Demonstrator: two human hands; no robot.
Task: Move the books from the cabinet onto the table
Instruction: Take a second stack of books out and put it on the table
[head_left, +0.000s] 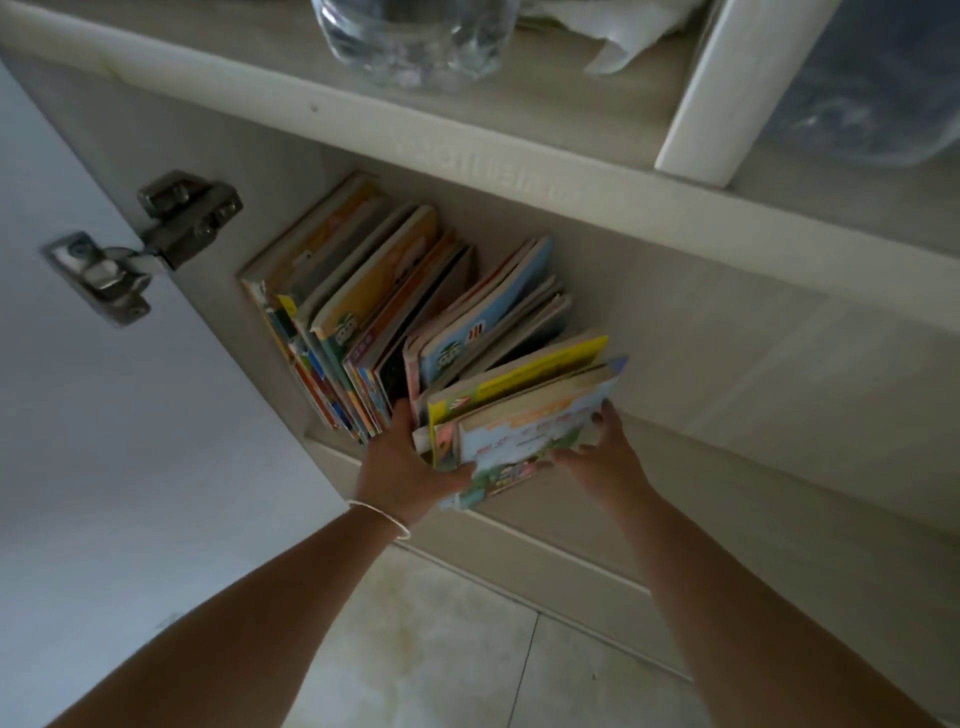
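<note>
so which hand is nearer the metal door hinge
Left. The left hand grips the near end of the book bundle, below and right of the hinge; the right hand holds the bundle's far side, farther right.

no text can be read with any certainty. the front pale-blue picture book (524, 436), low in the middle of the frame, carries a line of orange-red characters across its cover, too blurred to make out. the light-blue book (488, 322) behind it shows two short red bars beside a cartoon figure. the raised marks along the cream shelf edge (488, 166) are illegible.
</note>
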